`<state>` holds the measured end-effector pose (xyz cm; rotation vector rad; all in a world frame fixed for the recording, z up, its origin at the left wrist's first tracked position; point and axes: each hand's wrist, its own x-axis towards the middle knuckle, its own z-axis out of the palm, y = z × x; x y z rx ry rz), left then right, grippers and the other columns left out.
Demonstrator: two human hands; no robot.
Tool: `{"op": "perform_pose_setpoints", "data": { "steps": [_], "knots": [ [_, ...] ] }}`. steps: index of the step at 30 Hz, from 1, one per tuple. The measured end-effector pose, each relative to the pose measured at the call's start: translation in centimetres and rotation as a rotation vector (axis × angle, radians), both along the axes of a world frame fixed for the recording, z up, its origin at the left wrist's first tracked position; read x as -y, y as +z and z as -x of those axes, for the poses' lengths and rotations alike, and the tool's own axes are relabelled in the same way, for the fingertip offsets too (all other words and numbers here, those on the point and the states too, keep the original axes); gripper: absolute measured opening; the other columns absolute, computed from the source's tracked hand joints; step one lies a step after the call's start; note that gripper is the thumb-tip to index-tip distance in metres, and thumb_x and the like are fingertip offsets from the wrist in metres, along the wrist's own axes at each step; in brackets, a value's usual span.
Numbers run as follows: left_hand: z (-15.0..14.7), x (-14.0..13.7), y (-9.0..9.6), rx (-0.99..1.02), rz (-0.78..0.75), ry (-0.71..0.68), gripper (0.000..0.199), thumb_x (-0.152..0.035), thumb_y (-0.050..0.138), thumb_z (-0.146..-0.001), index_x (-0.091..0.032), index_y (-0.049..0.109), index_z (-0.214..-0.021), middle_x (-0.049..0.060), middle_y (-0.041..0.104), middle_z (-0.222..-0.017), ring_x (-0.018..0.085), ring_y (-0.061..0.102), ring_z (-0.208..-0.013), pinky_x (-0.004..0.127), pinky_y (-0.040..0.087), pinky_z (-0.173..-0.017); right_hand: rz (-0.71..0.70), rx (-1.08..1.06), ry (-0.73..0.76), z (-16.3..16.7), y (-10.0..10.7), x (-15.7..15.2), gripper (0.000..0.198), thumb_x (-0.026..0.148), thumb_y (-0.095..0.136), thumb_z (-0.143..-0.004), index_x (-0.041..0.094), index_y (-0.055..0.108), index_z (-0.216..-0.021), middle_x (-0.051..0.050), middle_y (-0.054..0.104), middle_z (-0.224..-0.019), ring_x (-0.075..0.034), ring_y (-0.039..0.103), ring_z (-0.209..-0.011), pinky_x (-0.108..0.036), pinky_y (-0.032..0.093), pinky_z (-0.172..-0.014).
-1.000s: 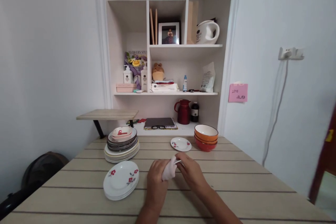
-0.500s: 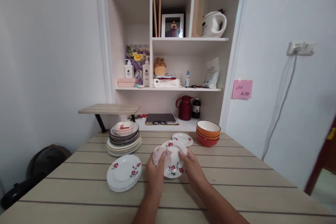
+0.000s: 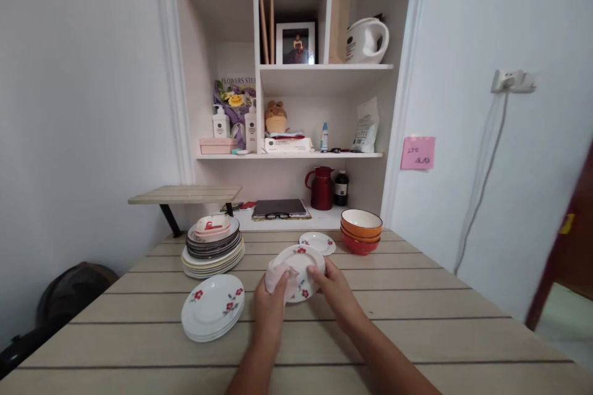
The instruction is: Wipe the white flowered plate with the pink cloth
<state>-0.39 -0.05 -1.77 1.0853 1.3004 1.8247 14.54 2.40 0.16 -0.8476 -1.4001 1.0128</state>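
Observation:
A white plate with red flowers [image 3: 296, 256] is held up over the table, tilted toward me. My right hand [image 3: 336, 290] grips its right rim, thumb on the upper face and fingers behind. At the plate's left edge my left hand [image 3: 270, 305] is closed on a pale pink cloth [image 3: 277, 274], which lies against the plate's surface. To the left rests a short stack of matching flowered plates [image 3: 213, 305]. Another flowered plate [image 3: 317, 242] lies on the table just behind the held one.
A taller stack of plates and small dishes [image 3: 214, 250] stands at the back left, near a raised wooden shelf [image 3: 185, 194]. Stacked orange and red bowls [image 3: 361, 231] sit at the back right. Behind the slatted table [image 3: 417, 333] are a closed laptop [image 3: 279, 207] and a red jug [image 3: 321, 188].
The held plate has turned a little, and its flowers have shifted. My left hand's cloth has spread further over the plate's left side. The whole view has swung slightly to the right.

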Motion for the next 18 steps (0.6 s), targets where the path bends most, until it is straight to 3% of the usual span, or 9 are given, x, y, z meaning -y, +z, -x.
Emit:
{"op": "perform_pose_setpoints", "data": {
  "steps": [4, 8, 14, 18],
  "knots": [
    [0.1, 0.1, 0.3, -0.14, -0.1, 0.027, 0.03, -0.034, 0.073, -0.067, -0.017, 0.074, -0.092, 0.009, 0.077, -0.09, 0.025, 0.07, -0.084, 0.033, 0.054, -0.079, -0.197, 0.181, -0.144, -1.6, 0.6, -0.6, 0.027, 0.028, 0.066, -0.075, 0.022, 0.065, -0.101, -0.005, 0.07, -0.099, -0.022, 0.062, -0.079, -0.031, 0.049, -0.067],
    [-0.1, 0.4, 0.5, -0.343, -0.29, 0.028, 0.023, -0.028, 0.068, -0.073, -0.019, 0.074, -0.093, 0.009, 0.074, -0.096, 0.025, 0.068, -0.091, 0.036, 0.054, -0.082, -0.336, 0.347, -0.199, -2.1, 0.9, -0.3, 0.016, 0.021, 0.06, -0.077, 0.024, 0.068, -0.09, -0.004, 0.068, -0.089, -0.022, 0.06, -0.079, -0.032, 0.047, -0.073],
    [0.4, 0.6, 0.7, -0.672, -0.501, 0.146, 0.017, -0.02, 0.06, -0.081, -0.02, 0.072, -0.094, 0.007, 0.073, -0.088, 0.024, 0.066, -0.084, 0.04, 0.053, -0.079, -0.483, 0.578, -0.322, -1.9, 1.2, 0.2, 0.025, 0.019, 0.057, -0.082, 0.025, 0.063, -0.105, -0.009, 0.06, -0.121, -0.026, 0.059, -0.101, -0.037, 0.047, -0.085],
    [0.5, 0.7, 0.7, -0.755, -0.502, 0.152, 0.021, -0.016, 0.056, -0.082, -0.02, 0.07, -0.097, 0.008, 0.072, -0.09, 0.025, 0.065, -0.086, 0.04, 0.052, -0.078, -0.516, 0.694, -0.281, -2.3, 1.3, 0.0, 0.018, 0.019, 0.055, -0.085, 0.024, 0.064, -0.1, -0.008, 0.067, -0.103, -0.026, 0.061, -0.095, -0.037, 0.046, -0.082]
  ]
}}
